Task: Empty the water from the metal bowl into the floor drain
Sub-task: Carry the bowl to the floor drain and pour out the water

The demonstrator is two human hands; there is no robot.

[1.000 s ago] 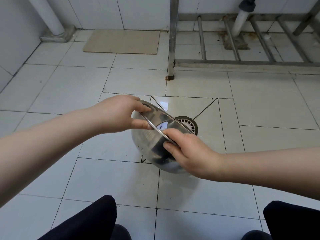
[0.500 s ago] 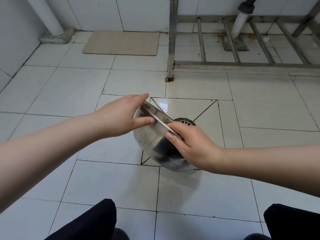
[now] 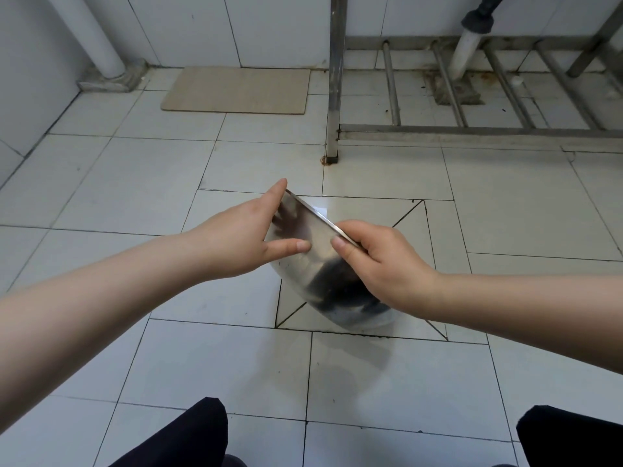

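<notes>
The metal bowl is tipped steeply on edge, its mouth facing away from me and its shiny underside towards me. My left hand grips the upper left of the rim, fingers over the far side and thumb on the outer wall. My right hand pinches the rim lower right, thumb on the outside. The bowl hangs just above the square of diagonal-cut floor tiles. The floor drain is hidden behind the bowl and my right hand. No water shows.
A metal frame leg stands on the floor beyond the bowl, with a low rack of bars to its right. A beige mat lies at the back wall, a white pipe at back left. My dark-trousered knees are below.
The bowl has tilted further, its mouth turning away from me until only the rim edge shows. The round drain grate, visible before behind the rim, is now covered.
</notes>
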